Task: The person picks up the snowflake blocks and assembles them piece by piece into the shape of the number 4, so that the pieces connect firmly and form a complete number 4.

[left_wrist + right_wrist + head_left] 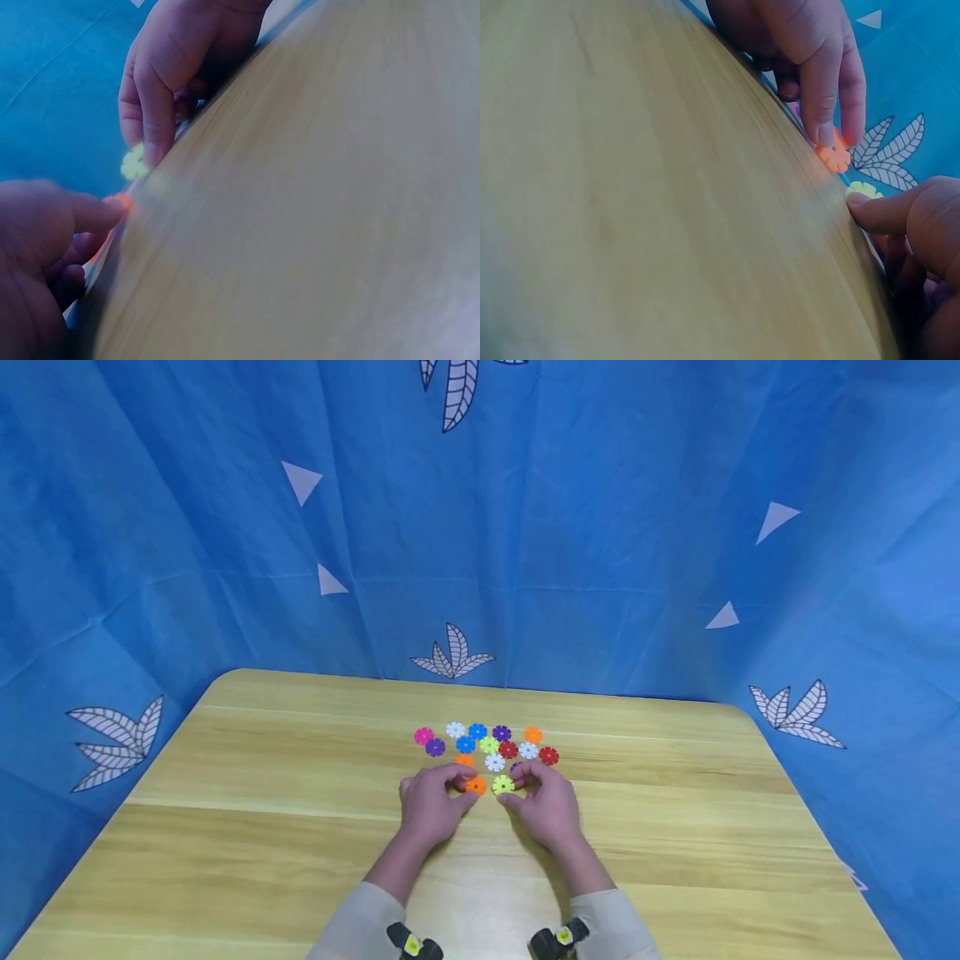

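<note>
In the head view my left hand (432,803) pinches an orange notched disc (476,786) between thumb and fingers. Just to its right, my right hand (549,806) pinches a yellow-green disc (503,785) by its right side. A small gap separates the two discs. Seen from the left wrist, the yellow-green disc (134,163) is upright at the fingertips of my right hand (169,75), above my left hand (45,255). The right wrist view has the orange disc (835,156) held by my left hand (817,67), with my right hand (922,232) below it.
Behind the hands, several loose discs lie flat on the wooden table (262,760), among them a pink one (423,737), a blue one (477,732), a red one (549,755) and a white one (495,762). A blue curtain (600,527) hangs beyond the table's back edge.
</note>
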`<state>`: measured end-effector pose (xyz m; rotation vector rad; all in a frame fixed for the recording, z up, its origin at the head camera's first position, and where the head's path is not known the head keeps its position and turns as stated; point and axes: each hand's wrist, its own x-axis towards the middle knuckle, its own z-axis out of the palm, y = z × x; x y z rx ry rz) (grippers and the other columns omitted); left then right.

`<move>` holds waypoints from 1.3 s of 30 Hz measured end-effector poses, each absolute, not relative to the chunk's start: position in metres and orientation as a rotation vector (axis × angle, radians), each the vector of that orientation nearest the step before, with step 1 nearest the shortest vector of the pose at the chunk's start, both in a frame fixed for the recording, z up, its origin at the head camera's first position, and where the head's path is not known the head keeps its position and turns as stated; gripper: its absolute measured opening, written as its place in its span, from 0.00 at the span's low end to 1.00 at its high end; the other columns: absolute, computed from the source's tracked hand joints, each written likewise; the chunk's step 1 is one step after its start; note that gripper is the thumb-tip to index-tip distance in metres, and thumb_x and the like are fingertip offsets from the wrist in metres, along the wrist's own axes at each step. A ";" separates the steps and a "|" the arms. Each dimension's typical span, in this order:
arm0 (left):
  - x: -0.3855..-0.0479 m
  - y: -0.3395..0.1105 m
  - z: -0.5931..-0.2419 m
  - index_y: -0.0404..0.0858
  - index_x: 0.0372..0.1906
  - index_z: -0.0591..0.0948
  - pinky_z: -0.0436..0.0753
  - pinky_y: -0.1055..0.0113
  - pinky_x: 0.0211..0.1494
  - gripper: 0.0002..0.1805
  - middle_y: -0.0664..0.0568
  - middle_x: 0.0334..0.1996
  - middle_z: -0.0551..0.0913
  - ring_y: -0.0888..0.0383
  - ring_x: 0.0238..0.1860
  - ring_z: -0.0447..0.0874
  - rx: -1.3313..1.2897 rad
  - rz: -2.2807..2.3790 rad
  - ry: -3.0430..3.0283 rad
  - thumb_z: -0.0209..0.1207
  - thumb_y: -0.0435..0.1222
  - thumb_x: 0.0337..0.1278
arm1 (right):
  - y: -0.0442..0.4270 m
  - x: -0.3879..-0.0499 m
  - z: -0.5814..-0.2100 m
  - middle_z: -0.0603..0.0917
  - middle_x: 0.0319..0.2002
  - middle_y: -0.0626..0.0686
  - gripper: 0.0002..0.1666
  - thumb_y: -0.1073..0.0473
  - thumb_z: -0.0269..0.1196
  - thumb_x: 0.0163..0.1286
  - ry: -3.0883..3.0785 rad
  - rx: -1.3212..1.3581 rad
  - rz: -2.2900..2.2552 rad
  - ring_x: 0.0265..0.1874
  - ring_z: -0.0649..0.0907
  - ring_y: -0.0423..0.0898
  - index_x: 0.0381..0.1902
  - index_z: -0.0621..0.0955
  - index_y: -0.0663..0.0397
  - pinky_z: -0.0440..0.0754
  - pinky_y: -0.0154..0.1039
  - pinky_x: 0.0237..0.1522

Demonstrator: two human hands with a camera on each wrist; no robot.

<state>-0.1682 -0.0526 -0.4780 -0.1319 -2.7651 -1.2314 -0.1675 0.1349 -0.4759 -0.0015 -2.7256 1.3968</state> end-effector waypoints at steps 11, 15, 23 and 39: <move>-0.168 -0.056 -0.476 0.49 0.46 0.88 0.65 0.53 0.55 0.15 0.69 0.27 0.79 0.61 0.34 0.76 -0.143 -1.276 -2.768 0.74 0.37 0.52 | 0.140 -0.164 -0.474 0.84 0.28 0.44 0.15 0.62 0.79 0.52 -2.713 0.028 1.451 0.27 0.79 0.45 0.32 0.83 0.49 0.79 0.42 0.32; -0.168 -0.057 -0.475 0.47 0.46 0.88 0.73 0.55 0.49 0.14 0.65 0.27 0.79 0.60 0.31 0.75 -0.110 -1.392 -2.743 0.72 0.33 0.52 | 0.141 -0.163 -0.473 0.83 0.27 0.43 0.14 0.62 0.79 0.52 -2.732 0.033 1.432 0.29 0.80 0.44 0.31 0.83 0.49 0.80 0.43 0.36; -0.167 -0.061 -0.472 0.42 0.44 0.88 0.82 0.66 0.37 0.12 0.58 0.30 0.81 0.57 0.33 0.78 -0.042 -1.629 -2.633 0.69 0.28 0.54 | 0.142 -0.161 -0.472 0.83 0.26 0.44 0.13 0.62 0.79 0.51 -2.715 0.053 1.477 0.29 0.81 0.44 0.30 0.83 0.50 0.80 0.42 0.35; -0.158 -0.063 -0.460 0.42 0.40 0.86 0.84 0.62 0.39 0.08 0.55 0.31 0.83 0.55 0.34 0.81 0.085 -1.840 -2.561 0.70 0.33 0.55 | 0.141 -0.152 -0.466 0.84 0.27 0.45 0.11 0.61 0.78 0.54 -2.626 0.093 1.631 0.21 0.79 0.45 0.31 0.85 0.50 0.79 0.36 0.21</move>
